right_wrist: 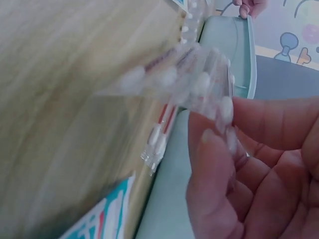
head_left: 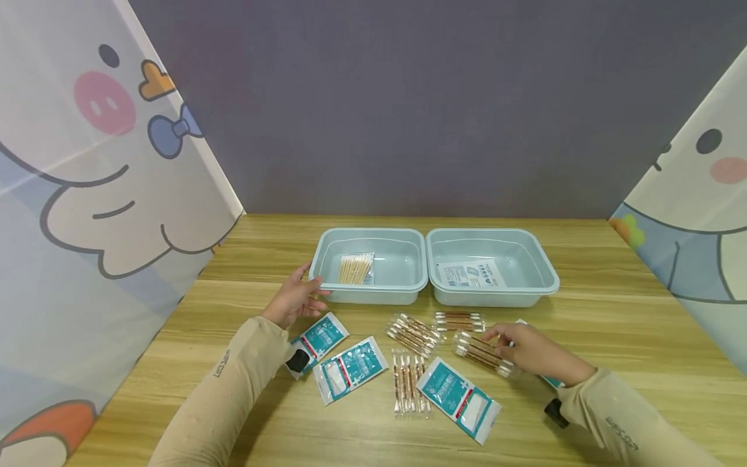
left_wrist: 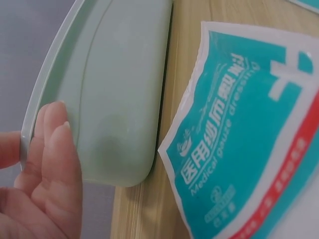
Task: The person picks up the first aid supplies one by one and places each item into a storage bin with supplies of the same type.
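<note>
In the head view the right hand (head_left: pixel 537 353) shows mostly its back; the right wrist view shows its thumb and fingers pinching the clear edge of a brown-stick swab pack (head_left: pixel 477 350). Whether the pack touches the table (head_left: pixel 192 389) I cannot tell.

The left wrist view gives the left hand's (head_left: pixel 294 299) grip — the rim of the left tub (head_left: pixel 373 296) caught between its digits — and makes legible "Medical gauze dressing" on the nearby gauze packet (head_left: pixel 324 335), at five o'clock from that hand. Only the head view shows the tubs' contents: a pale swab packet (head_left: pixel 355 269) in the left one, a white printed packet (head_left: pixel 471 274) in the right tub (head_left: pixel 493 299). The left hand sits at the left tub's eight o'clock.

The pinched pack lies at the right tub's six o'clock. Seen from the head, its sticks' long axis runs from ten o'clock to four, with white tips at both ends.
</note>
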`<state>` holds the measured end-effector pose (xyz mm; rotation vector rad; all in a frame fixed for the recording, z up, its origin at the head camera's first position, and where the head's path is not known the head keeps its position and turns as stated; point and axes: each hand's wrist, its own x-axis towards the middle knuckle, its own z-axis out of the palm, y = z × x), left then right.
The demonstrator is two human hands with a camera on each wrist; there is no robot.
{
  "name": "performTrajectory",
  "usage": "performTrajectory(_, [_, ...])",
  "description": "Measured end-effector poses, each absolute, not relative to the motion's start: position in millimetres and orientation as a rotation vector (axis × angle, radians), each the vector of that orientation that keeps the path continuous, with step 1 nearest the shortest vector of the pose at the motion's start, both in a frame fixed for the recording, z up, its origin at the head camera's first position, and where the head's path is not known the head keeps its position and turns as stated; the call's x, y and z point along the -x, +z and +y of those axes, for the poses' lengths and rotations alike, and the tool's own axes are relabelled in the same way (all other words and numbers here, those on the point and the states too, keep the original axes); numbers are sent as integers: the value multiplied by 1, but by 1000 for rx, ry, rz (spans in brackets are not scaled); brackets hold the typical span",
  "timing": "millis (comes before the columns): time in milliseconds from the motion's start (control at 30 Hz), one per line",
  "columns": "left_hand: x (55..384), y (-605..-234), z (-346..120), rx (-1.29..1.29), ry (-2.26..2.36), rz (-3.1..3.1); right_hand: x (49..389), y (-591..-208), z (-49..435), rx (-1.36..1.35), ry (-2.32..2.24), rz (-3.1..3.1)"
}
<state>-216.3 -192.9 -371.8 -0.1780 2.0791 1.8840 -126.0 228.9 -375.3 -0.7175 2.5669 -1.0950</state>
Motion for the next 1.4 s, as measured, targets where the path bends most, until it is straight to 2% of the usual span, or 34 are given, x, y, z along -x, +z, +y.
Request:
performTrajectory(900, [214,-373,-196,167,1881,2056,133,-364,232,823,-936,2682])
performTrajectory(1400, [216,-373,-195,156,1891,2057,141,-344,221,674,-1051,2670])
